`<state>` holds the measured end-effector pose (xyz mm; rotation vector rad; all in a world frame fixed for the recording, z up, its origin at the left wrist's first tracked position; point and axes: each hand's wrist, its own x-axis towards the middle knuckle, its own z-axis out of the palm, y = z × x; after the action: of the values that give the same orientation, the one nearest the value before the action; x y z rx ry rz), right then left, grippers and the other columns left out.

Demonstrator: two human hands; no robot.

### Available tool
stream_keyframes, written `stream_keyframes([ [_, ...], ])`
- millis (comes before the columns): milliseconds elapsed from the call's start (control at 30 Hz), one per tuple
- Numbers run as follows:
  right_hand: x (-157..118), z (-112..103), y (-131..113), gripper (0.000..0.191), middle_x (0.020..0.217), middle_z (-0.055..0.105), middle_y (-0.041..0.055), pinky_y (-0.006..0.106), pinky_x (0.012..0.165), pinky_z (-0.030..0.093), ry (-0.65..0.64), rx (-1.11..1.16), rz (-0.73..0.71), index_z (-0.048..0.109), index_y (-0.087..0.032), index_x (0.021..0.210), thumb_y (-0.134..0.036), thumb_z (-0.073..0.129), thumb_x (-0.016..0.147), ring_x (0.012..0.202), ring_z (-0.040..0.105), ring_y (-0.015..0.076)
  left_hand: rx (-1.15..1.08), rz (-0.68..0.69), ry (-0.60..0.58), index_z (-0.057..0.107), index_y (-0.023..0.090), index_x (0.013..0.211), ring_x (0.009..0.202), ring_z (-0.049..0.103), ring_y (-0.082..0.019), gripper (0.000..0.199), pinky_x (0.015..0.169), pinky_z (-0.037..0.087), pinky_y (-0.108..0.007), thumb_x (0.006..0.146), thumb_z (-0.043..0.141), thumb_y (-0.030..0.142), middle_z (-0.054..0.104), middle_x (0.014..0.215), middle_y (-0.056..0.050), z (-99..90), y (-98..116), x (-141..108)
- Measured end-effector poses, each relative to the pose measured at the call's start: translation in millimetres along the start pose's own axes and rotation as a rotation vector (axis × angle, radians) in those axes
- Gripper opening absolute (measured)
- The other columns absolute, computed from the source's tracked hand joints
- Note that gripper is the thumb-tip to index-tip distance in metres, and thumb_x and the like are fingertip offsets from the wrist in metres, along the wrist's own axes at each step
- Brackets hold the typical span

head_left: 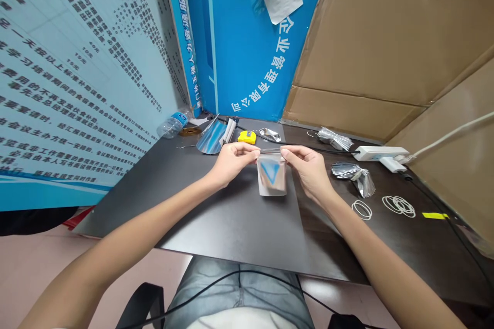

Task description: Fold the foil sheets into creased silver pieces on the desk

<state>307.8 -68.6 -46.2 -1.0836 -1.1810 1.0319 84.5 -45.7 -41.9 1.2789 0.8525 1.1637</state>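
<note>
A small shiny silver pouch (pixel 272 177) hangs upright above the table, its surface reflecting a blue patch. At its top left corner, my left hand (pixel 235 160) pinches the edge between thumb and fingers. The opposite top corner is gripped the same way by my right hand (pixel 307 167). Along the upper edge between my fingertips, the pouch looks creased or doubled; whether its mouth is parted I cannot tell. Just beyond my left hand are a yellow tape measure (pixel 247 137) and a stack of reflective silver sheets or pouches (pixel 216 135).
Bundles of silver strips (pixel 335 139) and fanned silver pouches (pixel 354 176) lie right, near white rubber bands (pixel 399 206) and a yellow strip (pixel 435 215). A power strip (pixel 381 153) with cables sits by the cardboard wall (pixel 386 31). A plastic bottle (pixel 174 123) lies back left.
</note>
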Motion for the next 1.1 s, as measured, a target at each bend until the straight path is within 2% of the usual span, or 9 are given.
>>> stream_keyframes([
  [133, -0.8, -1.8, 3.5, 0.045, 0.096, 0.079, 0.0041, 0.026, 0.08, 0.055, -0.063, 0.069, 0.17, 0.082, -0.021, 0.103, -0.052, 0.094, 0.073, 0.084, 0.068, 0.0127, -0.013, -0.012, 0.022, 0.082, 0.012, 0.094, 0.085, 0.073, -0.017, 0.041, 0.087, 0.063, -0.033, 0.07, 0.097, 0.042, 0.081, 0.093, -0.01, -1.1, -1.5, -0.1],
  [400, -1.9, 1.8, -1.9, 0.044, 0.082, 0.076, 0.0036, 0.025, 0.07, 0.054, -0.095, 0.072, 0.238, 0.079, -0.016, 0.08, -0.052, 0.099, 0.064, 0.072, 0.063, 0.0104, 0.02, 0.004, 0.035, 0.081, 0.013, 0.094, 0.085, 0.073, -0.017, 0.04, 0.086, 0.062, -0.033, 0.073, 0.095, 0.044, 0.081, 0.096, -0.01, -4.6, 1.3, 1.5],
  [633, 3.7, 2.9, 8.5, 0.051, 0.08, 0.078, 0.003, 0.024, 0.061, 0.054, -0.024, 0.222, 0.266, 0.08, -0.017, 0.082, -0.036, 0.107, 0.043, 0.066, 0.065, 0.0111, 0.012, -0.052, 0.028, 0.08, 0.014, 0.091, 0.083, 0.075, -0.018, 0.034, 0.085, 0.061, -0.033, 0.074, 0.093, 0.04, 0.081, 0.094, -0.01, -6.8, 4.3, 4.5],
  [767, 5.2, 0.2, 14.7, 0.047, 0.082, 0.078, 0.0027, 0.024, 0.064, 0.058, -0.055, 0.238, 0.296, 0.081, -0.017, 0.084, -0.032, 0.105, 0.047, 0.067, 0.066, 0.0115, 0.014, -0.087, 0.004, 0.08, 0.014, 0.095, 0.086, 0.076, -0.018, 0.034, 0.089, 0.062, -0.034, 0.076, 0.092, 0.04, 0.081, 0.101, -0.011, -8.1, -2.7, 6.9],
  [833, 5.7, -0.4, 16.3, 0.045, 0.086, 0.08, 0.0036, 0.025, 0.068, 0.061, -0.063, 0.256, 0.322, 0.081, -0.017, 0.085, -0.03, 0.103, 0.049, 0.072, 0.069, 0.0131, 0.07, -0.062, -0.032, 0.079, 0.014, 0.104, 0.088, 0.077, -0.019, 0.035, 0.092, 0.062, -0.037, 0.085, 0.083, 0.042, 0.081, 0.105, -0.012, -11.5, -5.7, 8.3],
  [900, 6.3, -0.7, 17.3, 0.044, 0.087, 0.08, 0.0034, 0.025, 0.069, 0.062, -0.053, 0.275, 0.356, 0.079, -0.017, 0.083, -0.027, 0.103, 0.048, 0.075, 0.071, 0.0141, 0.202, 0.067, -0.052, 0.075, 0.014, 0.123, 0.095, 0.079, -0.022, 0.039, 0.1, 0.062, -0.043, 0.095, 0.069, 0.04, 0.08, 0.116, -0.015, -17.7, -6.9, 9.6],
  [967, 7.1, -1.3, 18.4, 0.043, 0.087, 0.08, 0.0031, 0.024, 0.064, 0.061, -0.039, 0.273, 0.379, 0.078, -0.019, 0.083, -0.027, 0.102, 0.048, 0.075, 0.071, 0.0149, 0.414, 0.304, -0.093, 0.065, 0.017, 0.142, 0.115, 0.077, -0.027, 0.048, 0.114, 0.057, -0.049, 0.098, 0.063, 0.034, 0.074, 0.138, -0.018, -25.5, -6.5, 10.8],
  [1033, 7.9, -2.7, 20.0, 0.041, 0.088, 0.08, 0.0037, 0.025, 0.058, 0.06, -0.06, 0.246, 0.363, 0.077, -0.021, 0.086, -0.03, 0.1, 0.054, 0.074, 0.073, 0.017, 0.632, 0.554, -0.175, 0.059, 0.02, 0.152, 0.139, 0.066, -0.03, 0.058, 0.126, 0.048, -0.051, 0.095, 0.066, 0.027, 0.063, 0.154, -0.017, -32.8, -5.9, 12.0],
  [1100, 8.6, -4.9, 22.4, 0.039, 0.087, 0.08, 0.0049, 0.027, 0.056, 0.06, -0.117, 0.219, 0.32, 0.076, -0.022, 0.09, -0.036, 0.097, 0.061, 0.076, 0.074, 0.0197, 0.765, 0.716, -0.259, 0.059, 0.021, 0.152, 0.148, 0.058, -0.029, 0.059, 0.13, 0.044, -0.051, 0.094, 0.07, 0.026, 0.062, 0.157, -0.015, -37.3, -6.3, 13.3],
])
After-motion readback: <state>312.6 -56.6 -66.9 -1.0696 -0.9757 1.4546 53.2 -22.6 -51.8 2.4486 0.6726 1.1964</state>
